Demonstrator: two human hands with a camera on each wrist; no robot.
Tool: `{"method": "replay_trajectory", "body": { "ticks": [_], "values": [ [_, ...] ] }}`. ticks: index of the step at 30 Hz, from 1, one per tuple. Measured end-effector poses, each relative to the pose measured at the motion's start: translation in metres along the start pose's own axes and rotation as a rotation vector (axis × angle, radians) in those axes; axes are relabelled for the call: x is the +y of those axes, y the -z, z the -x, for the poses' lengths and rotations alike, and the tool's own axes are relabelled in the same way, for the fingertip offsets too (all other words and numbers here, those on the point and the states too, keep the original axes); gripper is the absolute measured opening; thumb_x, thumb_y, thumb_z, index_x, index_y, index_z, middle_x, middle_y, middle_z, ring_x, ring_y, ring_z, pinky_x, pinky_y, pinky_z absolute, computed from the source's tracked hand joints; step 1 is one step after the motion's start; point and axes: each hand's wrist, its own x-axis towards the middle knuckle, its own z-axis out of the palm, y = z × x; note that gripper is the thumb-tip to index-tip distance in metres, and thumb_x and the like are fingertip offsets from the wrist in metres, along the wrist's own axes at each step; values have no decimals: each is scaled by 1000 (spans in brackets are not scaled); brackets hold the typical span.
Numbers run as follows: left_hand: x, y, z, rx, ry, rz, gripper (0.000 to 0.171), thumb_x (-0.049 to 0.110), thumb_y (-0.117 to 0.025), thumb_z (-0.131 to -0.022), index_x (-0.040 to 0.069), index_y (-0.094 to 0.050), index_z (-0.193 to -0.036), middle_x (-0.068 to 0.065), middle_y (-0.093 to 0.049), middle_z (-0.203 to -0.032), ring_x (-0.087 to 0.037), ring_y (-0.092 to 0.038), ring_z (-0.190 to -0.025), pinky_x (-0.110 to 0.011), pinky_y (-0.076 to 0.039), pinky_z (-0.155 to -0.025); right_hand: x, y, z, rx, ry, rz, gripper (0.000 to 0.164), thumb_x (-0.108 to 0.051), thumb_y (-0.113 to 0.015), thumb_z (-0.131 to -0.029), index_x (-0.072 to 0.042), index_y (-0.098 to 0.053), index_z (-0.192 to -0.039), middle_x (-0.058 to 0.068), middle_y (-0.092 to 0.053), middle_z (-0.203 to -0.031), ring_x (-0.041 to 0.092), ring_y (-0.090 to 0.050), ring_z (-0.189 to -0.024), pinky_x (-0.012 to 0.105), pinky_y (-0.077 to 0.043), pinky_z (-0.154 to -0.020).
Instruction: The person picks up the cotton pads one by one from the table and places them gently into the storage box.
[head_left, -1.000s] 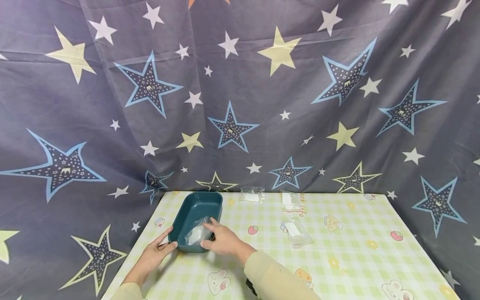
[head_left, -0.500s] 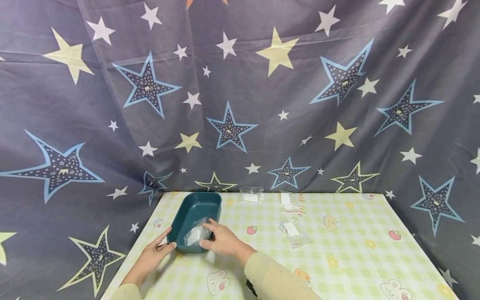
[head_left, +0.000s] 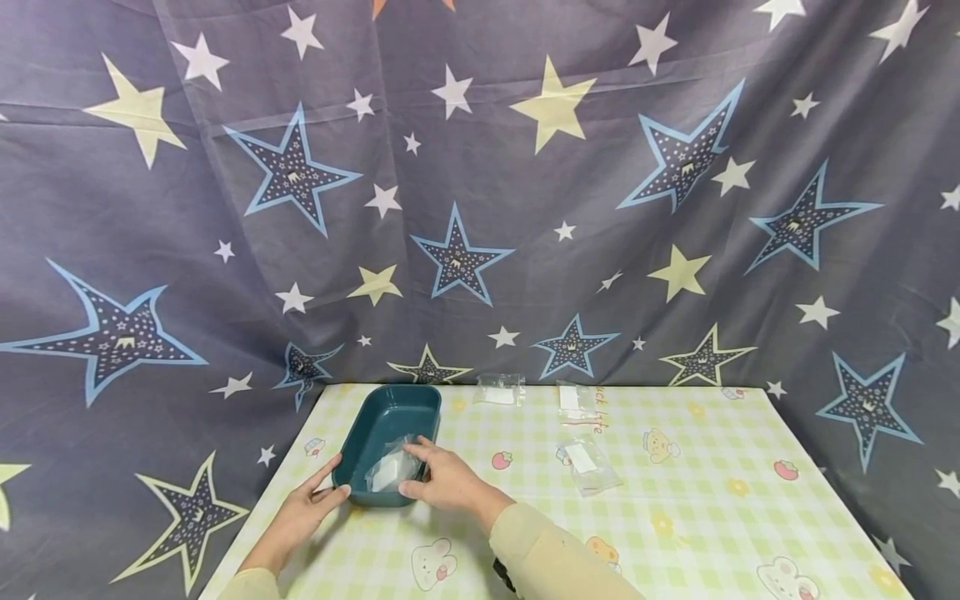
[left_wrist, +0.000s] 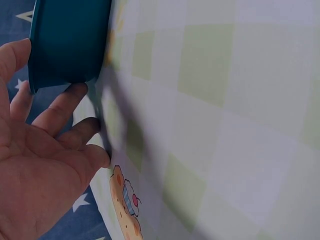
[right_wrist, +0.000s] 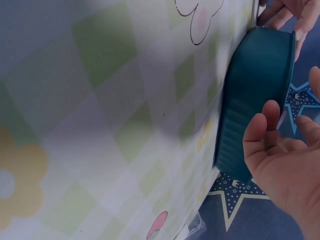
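Grey cloth [head_left: 480, 167] printed with stars is hung behind a green-checked table [head_left: 708, 546]. Near the table's far left corner a dark teal tub [head_left: 401, 417] is set, its long axis pointed roughly along the left edge. Its near left corner is gripped by the left hand [head_left: 302, 510], thumb and fingers bent around it. At its near right corner the right hand [head_left: 450, 482] is placed, fingers bent; a clear bag [head_left: 386, 475] is lodged just left of them, inside the tub's near end. Whether that bag is pinched cannot be told. Right of the tub, on the right hand's side, a far bag [head_left: 498, 394] and a second bag [head_left: 569, 398] are laid by the far edge, a third bag [head_left: 581, 457] closer in.
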Motion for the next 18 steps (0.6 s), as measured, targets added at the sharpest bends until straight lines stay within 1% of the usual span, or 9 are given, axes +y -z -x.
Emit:
{"method": "replay_trajectory", "body": {
  "ticks": [7, 8, 10, 11, 13, 15, 17, 18],
  "values": [
    [1, 0, 1, 1, -5, -9, 83, 55, -69, -102, 28, -30, -171, -32, -52, -157, -48, -51, -149, -68, -43, -120, 1, 1, 0, 3, 3, -20, 70, -39, -73, -102, -21, -47, -164, 15, -30, -177, -5, -62, -88, 26, -53, -97],
    [1, 0, 1, 0, -6, -11, 83, 55, -68, -102, 28, -30, -171, -32, -51, -157, -48, -50, -149, -68, -43, -120, 1, 1, 0, 3, 4, -23, 70, -38, -73, -102, -22, -47, -164, 15, -30, -177, -5, -61, -87, 26, -52, -97],
    [2, 0, 1, 0, -5, -16, 84, 55, -68, -102, 28, -30, -171, -33, -51, -158, -48, -50, -149, -68, -43, -120, 0, 1, 1, 7, 7, -30, 69, -38, -74, -101, -21, -48, -163, 16, -30, -177, 0, -64, -88, 27, -53, -95],
    [2, 0, 1, -2, -4, -16, 84, 55, -68, -102, 28, -30, -171, -33, -51, -158, -49, -50, -149, -67, -43, -120, 0, 2, 1, 8, 8, -28, 69, -38, -74, -101, -21, -48, -163, 16, -30, -177, 3, -67, -90, 28, -54, -96],
    [2, 0, 1, -3, -3, -17, 84, 56, -68, -102, 28, -29, -171, -33, -51, -158, -49, -50, -149, -67, -43, -120, 0, 2, 2, 17, 3, -15, 70, -40, -74, -100, -23, -48, -163, 15, -31, -176, 10, -71, -110, 30, -54, -105],
    [2, 0, 2, -4, -2, -17, 84, 56, -68, -102, 28, -29, -171, -33, -51, -157, -49, -50, -149, -68, -43, -120, 1, 3, 3, 23, 1, -20, 71, -39, -75, -100, -22, -49, -163, 15, -32, -176, 18, -72, -116, 35, -54, -109],
    [2, 0, 2, -4, -1, -15, 84, 56, -68, -102, 28, -29, -171, -33, -52, -156, -49, -50, -149, -68, -43, -120, 1, 4, 4, 29, -1, -13, 72, -39, -76, -99, -21, -48, -163, 15, -32, -176, 20, -71, -121, 39, -51, -116],
    [2, 0, 2, -3, 0, -14, 85, 57, -68, -102, 28, -29, -171, -33, -52, -156, -49, -50, -149, -68, -43, -120, 1, 4, 4, 29, -4, -13, 72, -39, -76, -99, -21, -48, -163, 15, -32, -176, 21, -71, -120, 40, -50, -117]
  ]
}}
